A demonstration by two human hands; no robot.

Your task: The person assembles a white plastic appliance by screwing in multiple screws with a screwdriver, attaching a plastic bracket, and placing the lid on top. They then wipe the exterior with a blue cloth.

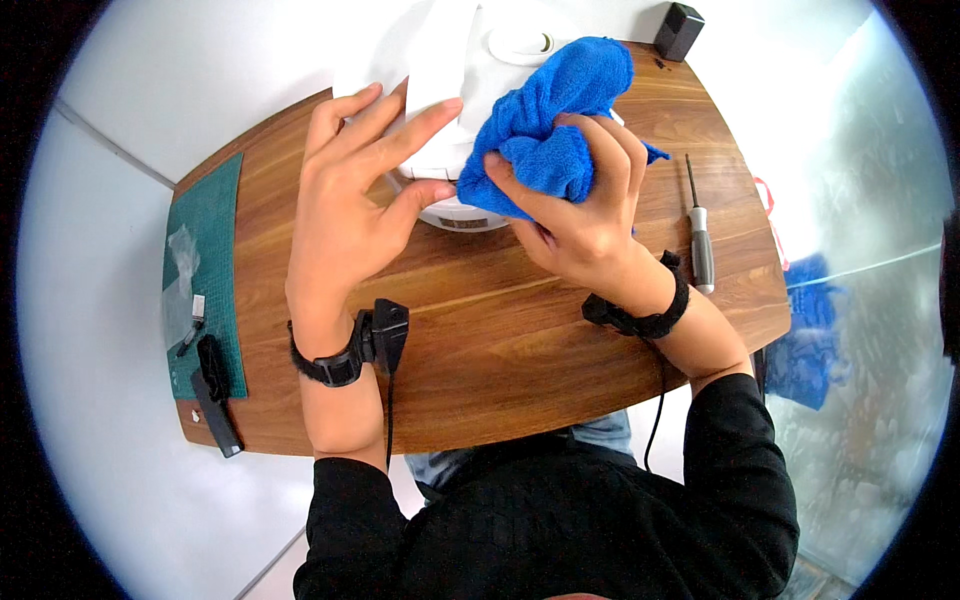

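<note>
A white rounded appliance (480, 80) with an upright white panel stands at the far side of the table; its exact kind is unclear. My left hand (350, 190) is against its left side, fingers spread and thumb stretched toward the front edge. A crumpled blue microfiber cloth (570, 85) is bunched in my right hand (590, 215), the fingers wrapped round it. The cloth lies over the right front part of the appliance and hides what is under it. Both wrists carry black straps with small devices and cables.
On the wooden table (480, 340), a screwdriver (701, 230) lies at the right. At the left, a green cutting mat (210, 230) bears a clear plastic bag (183, 262) and small black items. A black box (679, 32) stands at the far right.
</note>
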